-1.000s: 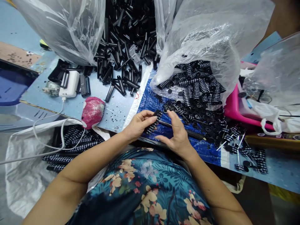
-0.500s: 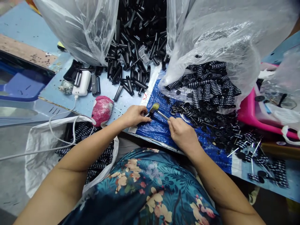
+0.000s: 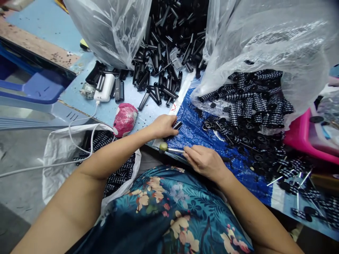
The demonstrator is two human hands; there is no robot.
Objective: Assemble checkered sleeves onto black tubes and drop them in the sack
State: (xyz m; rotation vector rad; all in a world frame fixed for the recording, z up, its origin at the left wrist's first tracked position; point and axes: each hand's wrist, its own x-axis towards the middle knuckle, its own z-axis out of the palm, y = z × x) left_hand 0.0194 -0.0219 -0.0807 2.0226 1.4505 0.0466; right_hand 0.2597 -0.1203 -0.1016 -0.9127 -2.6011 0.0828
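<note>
My left hand (image 3: 162, 126) is closed round a short black tube (image 3: 177, 125) at the left edge of the blue tarp (image 3: 193, 135). My right hand (image 3: 205, 161) grips a thin metal rod (image 3: 174, 150) with a yellowish tip (image 3: 163, 146) that points left, just below the left hand. A pile of plain black tubes (image 3: 164, 60) spills from a clear bag at the top. To the right, black-and-white patterned rollers (image 3: 254, 102) lie in another clear bag, with black round caps (image 3: 238, 132) in front of them.
A white sack (image 3: 60, 158) of patterned rollers sits at my lower left. A pink cloth bundle (image 3: 125, 118) and a white charger (image 3: 104, 90) with its cable lie on the light blue table. A pink tray (image 3: 304, 141) stands at right, loose metal pins (image 3: 293, 178) before it.
My right hand has pulled the rod back out of the tube towards my body. The left hand kept the tube and shifted a little left. The camera view has swung left.
</note>
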